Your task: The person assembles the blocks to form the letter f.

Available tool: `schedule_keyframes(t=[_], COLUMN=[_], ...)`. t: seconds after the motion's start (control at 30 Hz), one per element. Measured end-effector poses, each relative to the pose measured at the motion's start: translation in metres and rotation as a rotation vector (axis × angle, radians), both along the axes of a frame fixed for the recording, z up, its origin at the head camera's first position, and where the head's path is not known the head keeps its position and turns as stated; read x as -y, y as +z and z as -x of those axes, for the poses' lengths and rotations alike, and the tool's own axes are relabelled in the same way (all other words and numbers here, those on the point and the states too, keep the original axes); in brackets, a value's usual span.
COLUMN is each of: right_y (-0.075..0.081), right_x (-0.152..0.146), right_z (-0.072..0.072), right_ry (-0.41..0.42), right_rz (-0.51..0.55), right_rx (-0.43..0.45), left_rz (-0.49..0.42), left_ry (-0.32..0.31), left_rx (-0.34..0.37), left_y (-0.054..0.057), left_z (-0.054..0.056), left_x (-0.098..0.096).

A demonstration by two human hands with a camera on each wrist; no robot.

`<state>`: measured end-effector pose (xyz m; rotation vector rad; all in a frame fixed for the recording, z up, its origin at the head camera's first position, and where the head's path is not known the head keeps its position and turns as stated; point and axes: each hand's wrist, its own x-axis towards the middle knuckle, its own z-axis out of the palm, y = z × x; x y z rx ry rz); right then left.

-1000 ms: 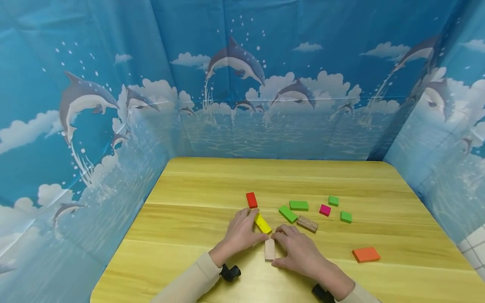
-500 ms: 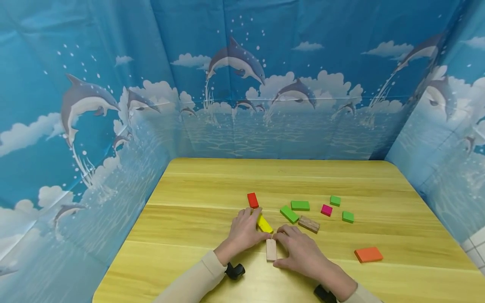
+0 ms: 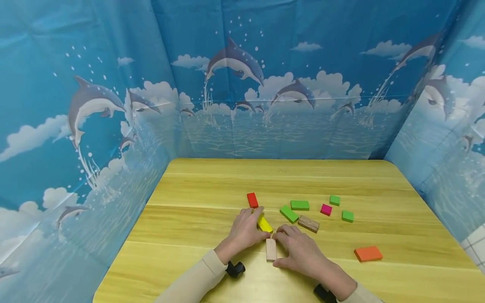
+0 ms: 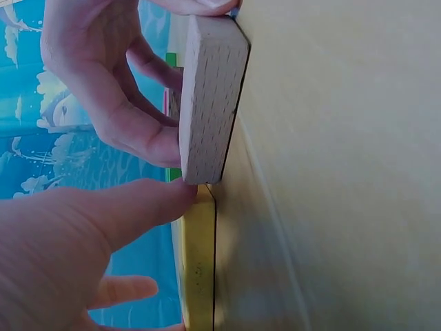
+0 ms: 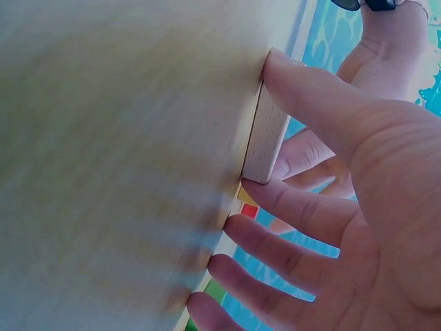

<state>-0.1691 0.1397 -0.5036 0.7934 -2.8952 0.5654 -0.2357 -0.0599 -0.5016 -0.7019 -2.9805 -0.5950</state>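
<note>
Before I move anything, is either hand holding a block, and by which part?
The right hand holds the pale block by its ends, thumb at the nearer. The left hand seems to hold the yellow block likewise, thumb beside the pale block.

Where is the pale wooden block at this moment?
In the head view, the pale wooden block lies low, just right of centre, between the left hand and right hand, with the yellow block just beyond.

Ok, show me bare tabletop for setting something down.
The yellow wooden table is bare left of the left hand, beyond the red rectangular block, and between the right hand and orange rectangular block. Crowded: around the yellow rectangular block and pale rectangular wooden block by the hands, and where a green rectangular block nears the brown rectangular wooden block.
</note>
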Motion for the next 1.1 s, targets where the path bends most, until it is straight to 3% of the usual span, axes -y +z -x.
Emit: schedule_keyframes(t=[0.47,0.73,1.1], right_y=[-0.004,-0.005,-0.004], right_x=[0.003,0.007,0.015], right_z=[-0.003,-0.01,-0.015], right_ry=[-0.027,-0.056,-0.11], right_rz=[-0.006,0.013,0.02], right_rx=[0.004,0.03,0.046], left_rz=[-0.016,-0.073,-0.074], left_ry=[-0.103,-0.185,-0.268], left_rx=[0.032,0.045,0.104], left_y=[-0.003,-0.007,-0.008], left_z=[0.008,0.009,0.009], left_x=[0.004,0.01,0.019])
